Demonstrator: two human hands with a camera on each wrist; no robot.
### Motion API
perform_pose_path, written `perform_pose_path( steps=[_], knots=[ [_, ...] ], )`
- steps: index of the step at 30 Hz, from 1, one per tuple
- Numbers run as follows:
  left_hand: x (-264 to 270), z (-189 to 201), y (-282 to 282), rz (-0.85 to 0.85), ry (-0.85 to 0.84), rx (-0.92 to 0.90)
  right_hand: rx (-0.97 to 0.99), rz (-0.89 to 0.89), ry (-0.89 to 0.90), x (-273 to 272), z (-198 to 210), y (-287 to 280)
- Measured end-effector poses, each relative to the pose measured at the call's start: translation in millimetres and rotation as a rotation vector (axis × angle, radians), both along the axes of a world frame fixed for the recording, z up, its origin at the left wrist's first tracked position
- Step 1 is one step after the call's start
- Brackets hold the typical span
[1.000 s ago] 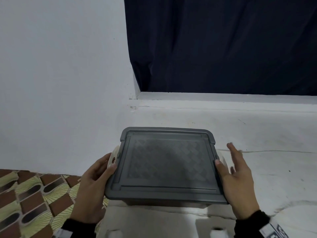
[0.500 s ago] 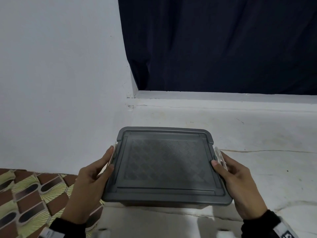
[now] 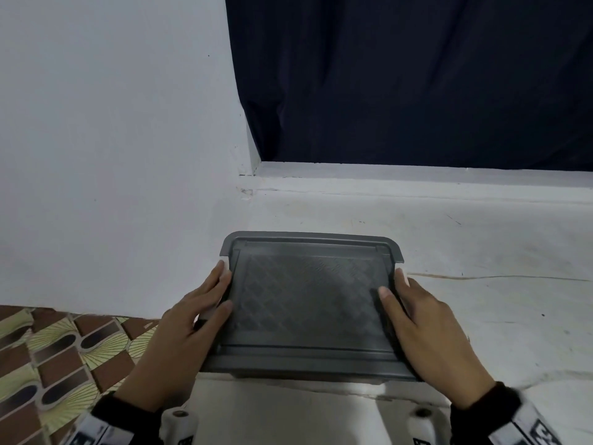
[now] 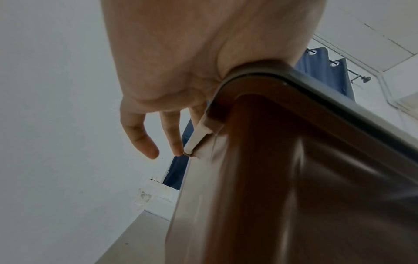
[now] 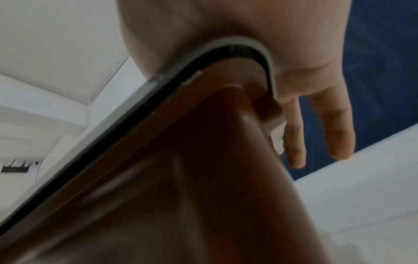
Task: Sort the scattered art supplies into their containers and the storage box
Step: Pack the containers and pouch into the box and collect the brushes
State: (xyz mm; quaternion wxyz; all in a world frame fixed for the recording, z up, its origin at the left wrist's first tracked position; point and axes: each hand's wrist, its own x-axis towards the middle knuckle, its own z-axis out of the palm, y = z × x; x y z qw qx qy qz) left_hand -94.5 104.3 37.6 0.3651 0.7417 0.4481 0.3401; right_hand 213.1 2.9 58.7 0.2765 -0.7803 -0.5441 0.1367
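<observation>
The storage box (image 3: 308,303) sits shut under its grey patterned lid on a white ledge, in the lower middle of the head view. My left hand (image 3: 221,284) lies over the lid's left edge, thumb on top and straight fingers pressing the white latch (image 4: 196,137) against the side. My right hand (image 3: 398,289) mirrors it on the right edge, fingers along the other latch (image 5: 277,137). Both wrist views show the box's brownish see-through wall (image 4: 282,178) (image 5: 203,178) from below. What is inside stays hidden. No loose art supplies are in view.
The white ledge (image 3: 481,316) runs right and back to a dark blue curtain (image 3: 417,75). A white wall (image 3: 112,155) stands close on the left. Patterned brown and green floor (image 3: 48,364) lies below left, beyond the ledge's edge.
My right hand, spread away from the box a second ago, has come onto the lid's right edge. Both thumbs moved onto the lid and the side latches are pressed in.
</observation>
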Motion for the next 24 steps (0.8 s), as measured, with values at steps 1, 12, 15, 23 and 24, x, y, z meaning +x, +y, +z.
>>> perform_pose_path(
  steps=[1,12,15,23,24],
  knots=[
    [0,0,-1,0.012,0.007,-0.004,-0.058,0.0,-0.043,-4,2,0],
    [17,8,5,0.202,0.3,0.116,-0.044,-0.002,-0.081,-1,-2,10],
    [24,12,14,0.227,0.378,0.131,-0.004,-0.006,-0.099,7,-8,23],
    [52,10,60,0.28,0.271,0.149,0.144,-0.046,-0.026,31,-13,73],
    [55,9,68,0.289,0.244,0.148,0.158,-0.046,-0.012,33,-12,80]
  ],
)
